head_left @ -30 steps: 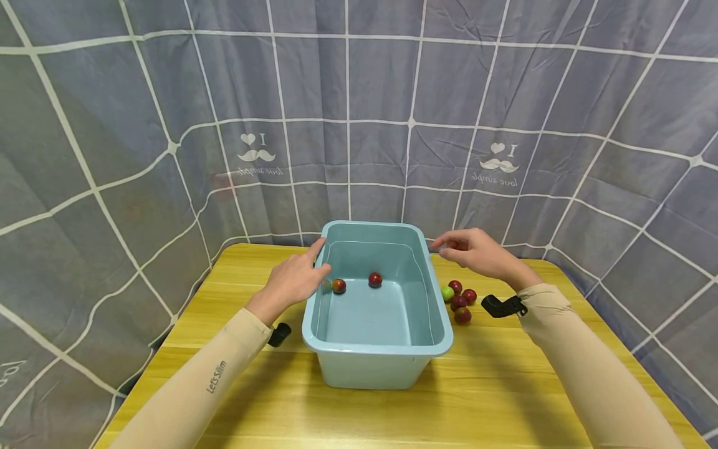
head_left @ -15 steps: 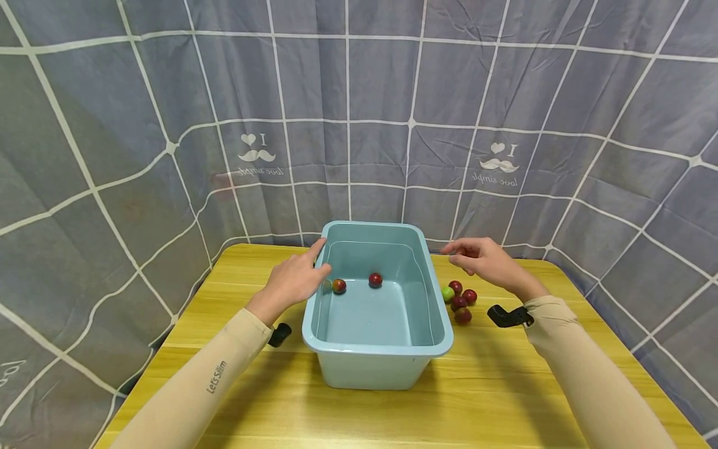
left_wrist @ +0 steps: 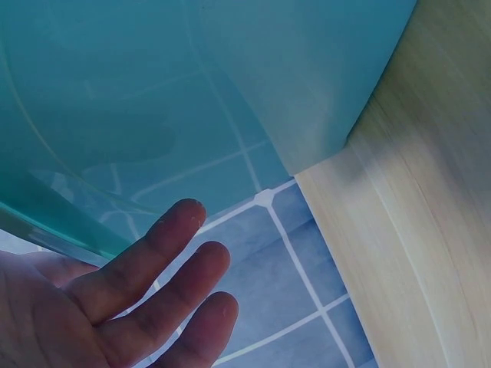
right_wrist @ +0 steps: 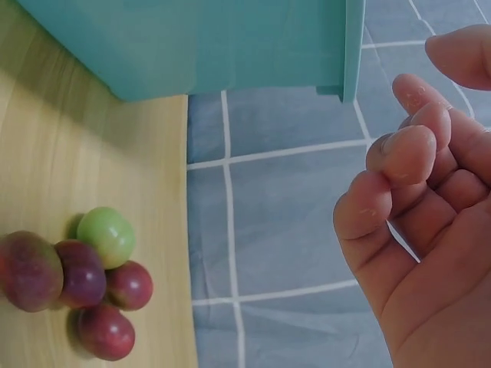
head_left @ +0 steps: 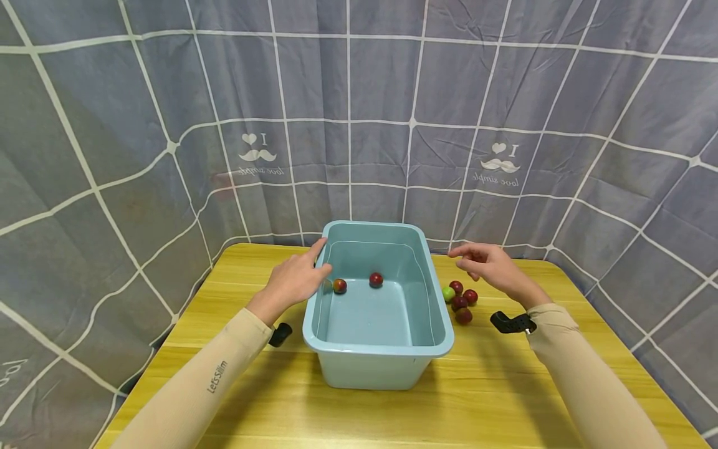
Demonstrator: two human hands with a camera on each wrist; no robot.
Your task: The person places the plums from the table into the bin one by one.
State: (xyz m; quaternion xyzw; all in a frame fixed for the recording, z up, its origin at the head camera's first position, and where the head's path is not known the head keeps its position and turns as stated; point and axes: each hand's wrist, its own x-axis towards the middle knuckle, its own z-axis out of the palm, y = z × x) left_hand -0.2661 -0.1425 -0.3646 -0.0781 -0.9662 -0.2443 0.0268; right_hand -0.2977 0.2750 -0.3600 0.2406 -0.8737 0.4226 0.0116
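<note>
A light blue plastic bin (head_left: 376, 369) stands in the middle of the table, with two red plums (head_left: 376, 280) inside near its far left part. My left hand (head_left: 294, 279) rests at the bin's left rim, thumb over the inner side; in the left wrist view its other fingers (left_wrist: 165, 295) extend loosely along the outside. My right hand (head_left: 490, 265) hovers to the right of the bin, its fingers loosely bent around nothing. Below it, several dark red plums (head_left: 463, 316) and one green fruit (head_left: 448, 294) lie clustered on the table, beside the bin's right wall.
The yellow wood-grain table (head_left: 252, 399) runs back to a grey curtain (head_left: 376, 143) with white grid lines, which also hangs along both sides. Black straps with small devices sit at both wrists, the right device (head_left: 507, 322) more fully visible.
My right hand has moved away from the bin's right rim, to the right and slightly down. The left hand, the bin and the plums stay where they were.
</note>
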